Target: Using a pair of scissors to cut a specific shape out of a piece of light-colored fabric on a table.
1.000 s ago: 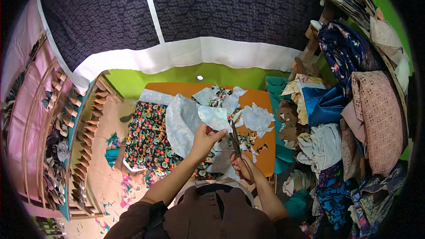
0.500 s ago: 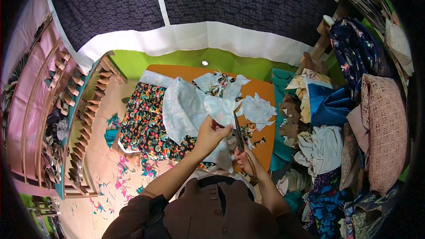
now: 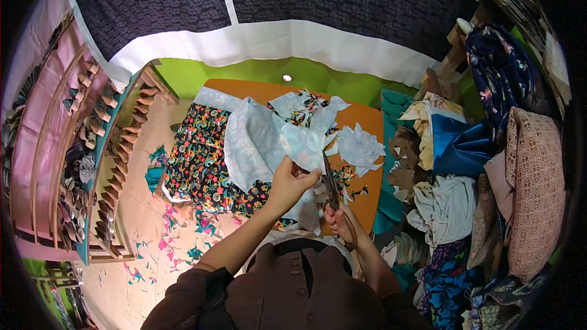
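My left hand point(image 3: 292, 183) pinches the near edge of a pale bluish-white fabric piece point(image 3: 301, 142) between thumb and fingers. Long dark scissors point(image 3: 331, 184) are gripped in my right hand point(image 3: 338, 219), their tips pointing away from me against the right edge of that piece. How far the blades are apart is hard to make out. Beneath and left of my hands lies black floral fabric point(image 3: 199, 153), partly folded back to its pale underside point(image 3: 252, 150). A stack of pale cut pieces point(image 3: 359, 148) rests right of the scissors.
Everything lies on an orange table point(image 3: 367, 198). Small dark scraps point(image 3: 359, 192) sit near its right side. Heaped fabrics, including a white cloth point(image 3: 445, 208) and a blue satin one point(image 3: 457, 145), crowd the right. A rack of shoe-shaped forms point(image 3: 125, 146) stands left; colourful scraps point(image 3: 168, 232) litter the floor.
The whole view has tilted slightly. The pale piece in my left hand has shifted a little and lies differently by the blades; both hands keep their grips.
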Demonstrator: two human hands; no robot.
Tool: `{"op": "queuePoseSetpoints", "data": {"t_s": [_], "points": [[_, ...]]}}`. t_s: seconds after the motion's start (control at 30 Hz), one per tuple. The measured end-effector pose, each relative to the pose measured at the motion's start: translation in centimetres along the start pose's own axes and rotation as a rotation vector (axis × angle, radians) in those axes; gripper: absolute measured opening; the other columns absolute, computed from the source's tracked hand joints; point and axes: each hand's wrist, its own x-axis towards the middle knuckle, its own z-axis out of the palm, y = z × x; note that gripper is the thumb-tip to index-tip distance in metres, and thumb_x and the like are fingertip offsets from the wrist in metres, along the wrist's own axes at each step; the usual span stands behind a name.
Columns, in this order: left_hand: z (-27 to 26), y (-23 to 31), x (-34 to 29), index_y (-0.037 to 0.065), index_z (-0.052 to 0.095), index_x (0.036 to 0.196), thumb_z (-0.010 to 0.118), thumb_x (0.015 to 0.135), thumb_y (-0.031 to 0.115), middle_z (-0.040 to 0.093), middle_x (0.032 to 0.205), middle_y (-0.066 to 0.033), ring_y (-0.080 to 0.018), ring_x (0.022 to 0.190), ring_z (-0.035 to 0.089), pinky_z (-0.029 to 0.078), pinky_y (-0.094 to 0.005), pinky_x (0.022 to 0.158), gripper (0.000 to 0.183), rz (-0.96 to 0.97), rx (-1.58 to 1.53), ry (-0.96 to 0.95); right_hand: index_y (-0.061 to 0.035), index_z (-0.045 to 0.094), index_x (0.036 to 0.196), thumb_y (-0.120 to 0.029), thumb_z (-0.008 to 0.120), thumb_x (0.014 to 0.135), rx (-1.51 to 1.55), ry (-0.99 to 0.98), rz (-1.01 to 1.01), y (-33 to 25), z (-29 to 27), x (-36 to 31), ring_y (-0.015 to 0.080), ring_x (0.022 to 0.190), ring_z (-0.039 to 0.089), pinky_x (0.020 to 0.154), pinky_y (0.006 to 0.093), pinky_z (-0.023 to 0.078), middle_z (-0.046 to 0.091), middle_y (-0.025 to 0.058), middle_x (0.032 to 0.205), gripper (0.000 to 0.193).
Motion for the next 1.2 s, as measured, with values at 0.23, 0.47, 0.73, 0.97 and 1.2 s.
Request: {"op": "queuePoseSetpoints", "data": {"t_s": [0.23,0.47,0.73,0.97,1.2], "points": [[-0.1,-1.2,-0.9,0.001,0.045,0.088,0.062,0.068,0.004,0.048,0.067,0.0027,-0.0012,0.055,0.037,0.032,-0.0160,0.048,0.027,-0.015,0.045,0.005,-0.0054,0.039,0.082,-0.059,0.034,0.078,-0.030,-0.018,0.021,0.9,-0.7,-0.5,0.0060,0.056,0.031,0.048,0.0205,0.027,0.033,-0.0031,0.064,0.054],[-0.5,-3.2,-1.6,0.000,0.045,0.088,0.062,0.067,0.002,0.049,0.068,0.0020,0.0000,0.052,0.037,0.031,-0.0154,0.046,0.027,-0.037,-0.032,0.038,-0.0108,0.031,0.079,-0.069,0.042,0.065,0.076,-0.052,0.119,1.5,0.1,-1.1,0.0009,0.049,0.021,0.041,0.0143,0.017,0.029,-0.0044,0.066,0.061],[-0.7,-4.8,-2.5,-0.001,0.045,0.086,0.062,0.068,0.002,0.051,0.069,-0.0001,-0.0015,0.055,0.043,0.035,-0.0157,0.047,0.026,-0.109,0.029,0.025,-0.0079,0.037,0.077,-0.060,0.033,0.078,0.175,-0.063,0.202,4.7,-0.7,-2.1,0.0042,0.054,0.030,0.047,0.0189,0.026,0.031,-0.0043,0.063,0.052],[-1.1,-6.3,-3.0,0.000,0.042,0.090,0.063,0.067,0.004,0.050,0.070,-0.0004,-0.0020,0.057,0.044,0.036,-0.0160,0.047,0.032,-0.170,0.081,0.019,-0.0100,0.040,0.079,-0.063,0.035,0.075,0.191,0.014,0.237,3.5,0.2,-2.3,0.0038,0.049,0.029,0.042,0.0175,0.024,0.035,-0.0046,0.064,0.054],[-1.7,-4.9,-1.9,0.001,0.041,0.096,0.066,0.062,0.009,0.050,0.070,-0.0013,-0.0043,0.055,0.044,0.036,-0.0180,0.047,0.043,-0.293,0.241,-0.037,-0.0112,0.032,0.077,-0.068,0.038,0.069,0.165,-0.039,0.334,3.3,-0.3,-2.1,0.0016,0.048,0.020,0.041,0.0165,0.016,0.027,-0.0053,0.063,0.057]]}}
